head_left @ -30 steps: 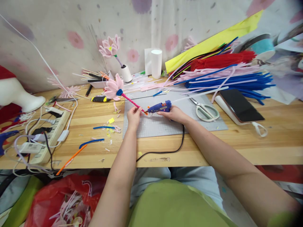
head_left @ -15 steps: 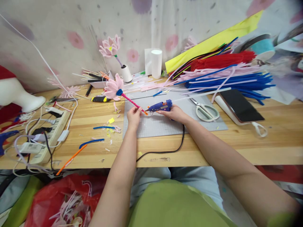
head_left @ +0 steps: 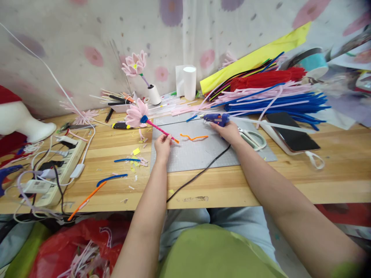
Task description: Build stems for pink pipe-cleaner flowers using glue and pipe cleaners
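**On a wooden workbench (head_left: 290,181), a pink chenille flower (head_left: 136,114) in one hand and a blue glue gun (head_left: 216,119) in the other**

The benchtop spans the view, with a gray cutting mat (head_left: 197,154) lying in front of the person. Behind the mat, to the right, a bundle of blue chenille stems (head_left: 278,106) lies in front of a red bundle (head_left: 269,78). The flower slants over the mat's left edge, petals up and to the left, a blue collar (head_left: 144,119) joining them to its magenta stem (head_left: 159,129). The left hand (head_left: 162,147) pinches that stem near its lower end, where an orange tip (head_left: 177,141) sticks out. Pale-handled scissors (head_left: 252,139) lie partly hidden behind the right wrist. The right hand (head_left: 228,133) is wrapped round the glue gun, its nozzle aimed left, well apart from the stem. Between the hands, touching neither, a wavy orange chenille strip (head_left: 193,138) lies on the mat.
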`<state>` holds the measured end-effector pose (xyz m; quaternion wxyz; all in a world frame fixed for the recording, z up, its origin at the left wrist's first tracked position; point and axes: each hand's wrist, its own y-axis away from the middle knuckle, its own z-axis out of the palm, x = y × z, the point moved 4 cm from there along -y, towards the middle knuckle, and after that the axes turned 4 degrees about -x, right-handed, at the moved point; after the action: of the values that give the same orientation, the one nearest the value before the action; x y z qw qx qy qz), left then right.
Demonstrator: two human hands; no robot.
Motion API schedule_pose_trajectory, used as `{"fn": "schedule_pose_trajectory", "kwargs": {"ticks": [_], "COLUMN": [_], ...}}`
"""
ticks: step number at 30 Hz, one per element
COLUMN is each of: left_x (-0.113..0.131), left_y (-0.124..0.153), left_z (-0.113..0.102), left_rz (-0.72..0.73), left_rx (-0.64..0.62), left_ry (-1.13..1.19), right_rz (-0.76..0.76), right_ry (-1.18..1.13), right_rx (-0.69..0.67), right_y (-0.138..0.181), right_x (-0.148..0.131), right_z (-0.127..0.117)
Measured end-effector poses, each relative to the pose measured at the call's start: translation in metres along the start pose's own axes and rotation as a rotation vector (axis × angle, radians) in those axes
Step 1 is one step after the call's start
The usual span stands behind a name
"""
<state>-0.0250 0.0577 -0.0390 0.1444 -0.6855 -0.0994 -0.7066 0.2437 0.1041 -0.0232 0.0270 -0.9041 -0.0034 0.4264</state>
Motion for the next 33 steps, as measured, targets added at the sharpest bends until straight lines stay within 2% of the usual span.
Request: {"fn": "schedule_pose_trajectory", "kwargs": {"ticks": [3,6,9,12,14,16,21,24,26,29,33], "left_x": [0.000,0.000,-0.001,-0.002,-0.003,-0.004,-0.002,0.001,0.003,0.006,0.008], "left_y": [0.000,0.001,0.001,-0.001,-0.002,-0.003,0.001,0.003,0.004,0.004,0.005], "left_z": [0.000,0.000,0.000,0.001,0.001,0.002,0.003,0.003,0.003,0.004,0.006], "left_rz": [-0.001,-0.006,-0.006,0.002,0.002,-0.001,-0.004,-0.025,-0.043,-0.057,-0.076], "left_rx": [-0.006,-0.006,-0.005,-0.012,-0.017,-0.025,-0.059,-0.079,-0.082,-0.093,-0.124], "left_ry": [0.001,0.010,0.005,0.002,0.005,-0.002,-0.002,0.030,0.050,0.068,0.089], "right_rz": [0.054,0.006,-0.040,0.022,0.019,-0.049,-0.407,-0.460,-0.424,-0.383,-0.433], "right_ry": [0.153,0.253,0.376,0.554,0.610,0.598,0.416,0.416,0.388,0.283,0.129], "right_rx": [0.020,-0.025,-0.072,-0.114,-0.211,-0.284,-0.247,-0.297,-0.305,-0.280,-0.270], "right_y": [-0.003,0.000,0.011,0.028,0.039,0.044,0.032,0.022,0.019,0.020,0.026], "right_x": [0.003,-0.002,-0.009,-0.017,-0.028,-0.043,-0.080,-0.083,-0.079,-0.074,-0.078], "right_z": [0.004,0.004,-0.010,-0.028,-0.029,-0.018,0.042,0.072,0.081,0.080,0.075]}}
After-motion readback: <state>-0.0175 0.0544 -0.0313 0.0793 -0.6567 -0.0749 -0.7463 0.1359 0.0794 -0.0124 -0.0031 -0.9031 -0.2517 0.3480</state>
